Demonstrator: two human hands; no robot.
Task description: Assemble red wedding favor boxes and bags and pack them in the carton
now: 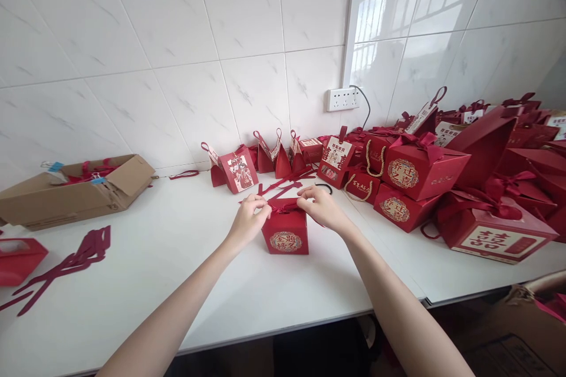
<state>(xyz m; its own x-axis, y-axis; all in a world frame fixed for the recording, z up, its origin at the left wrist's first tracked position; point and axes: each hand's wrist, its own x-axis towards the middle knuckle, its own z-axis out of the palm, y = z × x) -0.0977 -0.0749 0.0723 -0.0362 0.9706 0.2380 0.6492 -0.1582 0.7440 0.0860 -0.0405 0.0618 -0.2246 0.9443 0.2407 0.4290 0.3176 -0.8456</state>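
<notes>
A red gift box (pixel 285 240) with a round gold-lettered emblem on its front stands upright on the white table (pixel 212 300). Across its top runs a dark red ribbon (pixel 283 208), gathered at the middle in what looks like a knot or bow. At the box's upper left edge, my left hand (pixel 253 213) is closed with fingertips pinched on the ribbon. My right hand (pixel 322 206) pinches the ribbon at the upper right. More ribbon strips (pixel 287 187) lie just behind the box.
An open cardboard box (pixel 75 203) with ribbons and clips sits at the left, near loose ribbons (pixel 73 262). Small red boxes (pixel 241 172) stand by the wall. Many finished-looking red boxes (pixel 427 165) are piled at the right. A power strip (pixel 343 99) hangs on the tiles.
</notes>
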